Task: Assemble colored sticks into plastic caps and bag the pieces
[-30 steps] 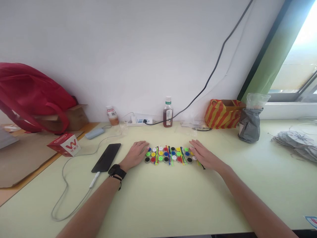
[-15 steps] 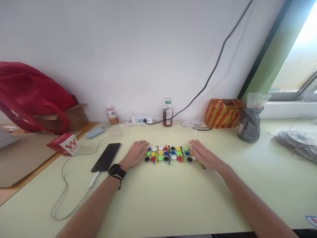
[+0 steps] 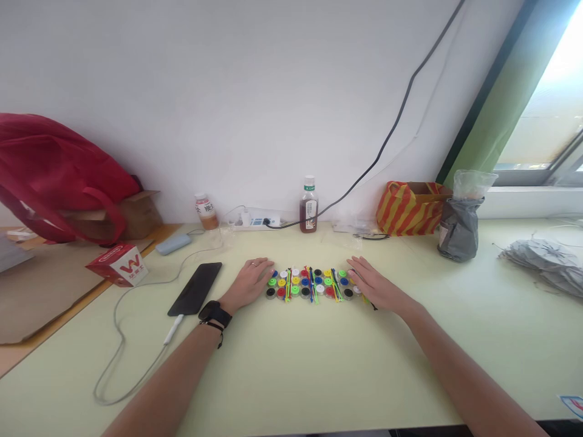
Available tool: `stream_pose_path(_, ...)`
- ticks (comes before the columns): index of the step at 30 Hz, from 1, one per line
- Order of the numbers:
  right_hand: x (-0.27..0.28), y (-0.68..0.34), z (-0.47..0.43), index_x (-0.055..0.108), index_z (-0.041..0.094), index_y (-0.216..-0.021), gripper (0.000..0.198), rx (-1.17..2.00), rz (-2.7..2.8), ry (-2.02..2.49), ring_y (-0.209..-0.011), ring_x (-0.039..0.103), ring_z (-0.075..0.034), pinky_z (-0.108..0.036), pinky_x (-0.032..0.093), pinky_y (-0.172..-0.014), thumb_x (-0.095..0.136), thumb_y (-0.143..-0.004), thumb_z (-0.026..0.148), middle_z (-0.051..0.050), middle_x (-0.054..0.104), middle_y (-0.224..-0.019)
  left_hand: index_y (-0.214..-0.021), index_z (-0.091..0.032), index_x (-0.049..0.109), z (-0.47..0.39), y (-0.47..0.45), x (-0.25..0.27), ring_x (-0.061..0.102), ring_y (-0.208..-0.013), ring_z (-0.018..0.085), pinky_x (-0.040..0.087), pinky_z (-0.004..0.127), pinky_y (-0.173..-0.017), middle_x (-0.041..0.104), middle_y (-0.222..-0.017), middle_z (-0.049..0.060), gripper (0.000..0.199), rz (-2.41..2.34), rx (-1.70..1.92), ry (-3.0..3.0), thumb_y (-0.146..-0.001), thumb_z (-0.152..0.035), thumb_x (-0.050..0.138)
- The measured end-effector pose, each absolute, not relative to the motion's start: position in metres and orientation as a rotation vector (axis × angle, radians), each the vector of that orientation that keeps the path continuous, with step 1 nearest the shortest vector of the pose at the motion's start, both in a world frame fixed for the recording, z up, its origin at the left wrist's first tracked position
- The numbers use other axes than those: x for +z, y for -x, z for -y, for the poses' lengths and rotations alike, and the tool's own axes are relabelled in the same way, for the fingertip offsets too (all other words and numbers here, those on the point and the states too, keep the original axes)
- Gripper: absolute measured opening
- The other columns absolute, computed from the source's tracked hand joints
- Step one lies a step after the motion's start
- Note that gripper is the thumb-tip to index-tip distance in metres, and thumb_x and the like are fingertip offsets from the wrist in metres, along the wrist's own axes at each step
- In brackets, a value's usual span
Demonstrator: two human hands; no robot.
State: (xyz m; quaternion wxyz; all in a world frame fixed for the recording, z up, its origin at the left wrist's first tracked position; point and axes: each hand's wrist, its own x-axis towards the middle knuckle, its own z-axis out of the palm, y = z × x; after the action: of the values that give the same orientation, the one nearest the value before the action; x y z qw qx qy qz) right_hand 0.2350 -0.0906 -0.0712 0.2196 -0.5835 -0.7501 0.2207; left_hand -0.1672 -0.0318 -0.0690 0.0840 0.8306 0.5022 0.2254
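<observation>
Small round pieces with coloured tops and clear rims lie in three rows on the table, among them a black piece [image 3: 305, 292] and a red piece [image 3: 281, 292]. Thin coloured plastic sticks [image 3: 312, 285] lie across the rows in bundles. My left hand [image 3: 249, 280] rests flat at the left end of the rows, fingers stretched out, its fingertips at the end pieces. At the right end, my right hand [image 3: 376, 284] lies with its fingers extended and partly covers some pieces and a few sticks. Neither hand grips anything that I can see.
Left of my hands lie a black phone [image 3: 195, 289] on a white cable and a red-white box [image 3: 119, 265]. Along the wall stand a sauce-coloured bottle [image 3: 309, 209], a power strip [image 3: 259, 221], a striped bag [image 3: 405, 209] and a grey bag [image 3: 460, 230].
</observation>
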Motion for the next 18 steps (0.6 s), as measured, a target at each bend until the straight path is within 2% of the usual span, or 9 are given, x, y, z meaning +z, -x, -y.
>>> stream_pose_path(8,-0.0685,-0.2337,0.0932,0.036,0.029,-0.161,0.073,0.616,2.072,1.627,-0.160,0.013,-0.028,-0.051,0.020,-0.130,0.025,-0.102,0.071,-0.001,0.027,-0.171,-0.135,-0.026,0.063,0.0321,0.1672,-0.0688,0.048,-0.137,0.028,0.038,0.049,-0.118,0.060,-0.142,0.008,0.048,-1.497,0.652,-2.478,-0.106,-0.053,0.037)
stream_pose_path(18,-0.0673,-0.2329,0.0926,0.033,0.026,-0.162,0.074,0.613,2.096,1.625,-0.161,0.009,-0.026,-0.048,0.017,-0.131,0.023,-0.103,0.069,-0.003,0.024,-0.172,-0.136,-0.025,0.063,0.0324,0.1660,-0.0674,0.048,-0.136,0.028,0.038,0.049,-0.118,0.060,-0.142,0.009,0.048,-1.496,0.640,-2.490,-0.106,-0.052,0.037)
